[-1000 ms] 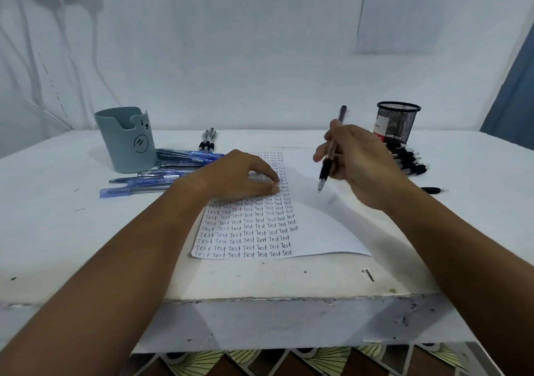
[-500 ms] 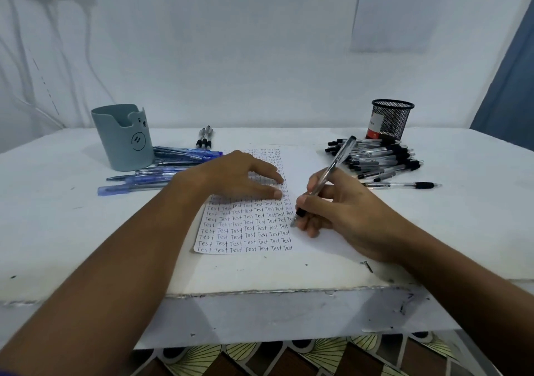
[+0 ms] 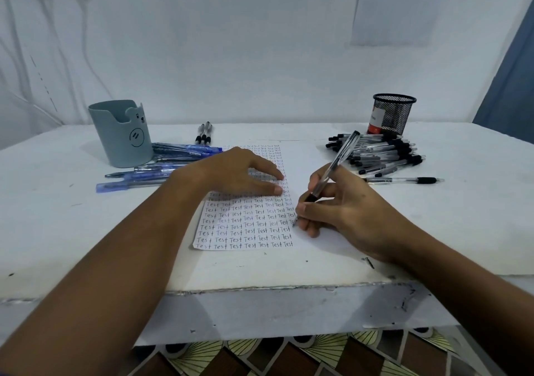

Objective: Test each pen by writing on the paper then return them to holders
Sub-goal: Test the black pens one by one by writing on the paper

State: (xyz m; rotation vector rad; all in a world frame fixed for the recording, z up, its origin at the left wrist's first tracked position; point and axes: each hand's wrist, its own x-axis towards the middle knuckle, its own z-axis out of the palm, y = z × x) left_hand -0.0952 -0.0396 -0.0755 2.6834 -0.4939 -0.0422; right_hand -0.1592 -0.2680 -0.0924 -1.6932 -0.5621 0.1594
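Pen [image 3: 332,173]: a clear barrel with a black grip and a clear cap end, slanting up and to the right, its tip touching the paper [image 3: 318,156] at the end of a row of writing. The right hand [image 3: 346,210] grips it; the fingers [image 3: 306,206] are pinched around the black grip just above the tip, and the hand's edge rests on the sheet. The left hand [image 3: 239,173] lies flat on the paper, fingers spread and holding nothing, pressing the sheet to the worktop [image 3: 57,231]. The paper carries many rows of the handwritten word "Test". Black pens [image 3: 381,156] lie piled before a mesh holder [image 3: 391,115]; blue pens [image 3: 161,167] lie beside a grey holder [image 3: 121,132] with a drawn face.
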